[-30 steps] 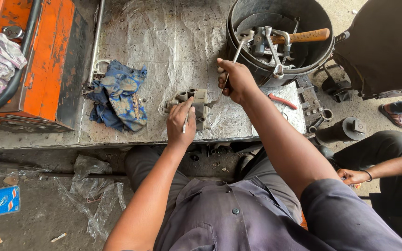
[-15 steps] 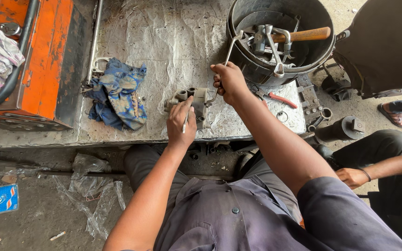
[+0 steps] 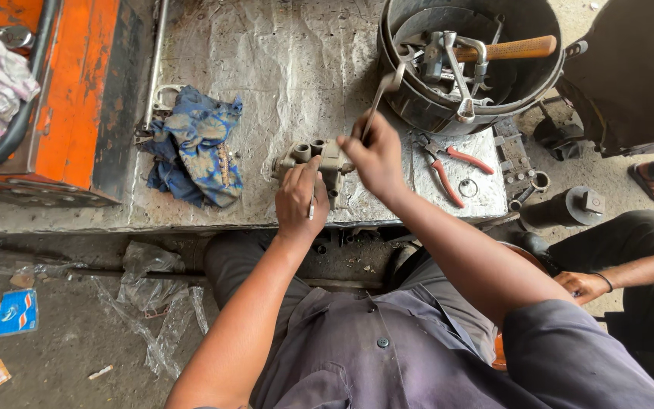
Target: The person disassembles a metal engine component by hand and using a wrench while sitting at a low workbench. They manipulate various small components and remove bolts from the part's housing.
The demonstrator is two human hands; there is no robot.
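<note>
A grimy metal part with round ports lies on the foil-covered bench. My left hand rests on its near side and pinches a thin metal pin. My right hand sits just right of the part, closed on a spanner whose open head points up toward the black tub.
The tub holds a wooden-handled hammer and several wrenches. Red-handled pliers lie right of my hand. A dirty blue rag lies to the left, beside an orange metal box. Another person's hand rests at right.
My right hand came down from the tub's rim with the spanner and now sits next to the metal part. My left hand stayed on the part.
</note>
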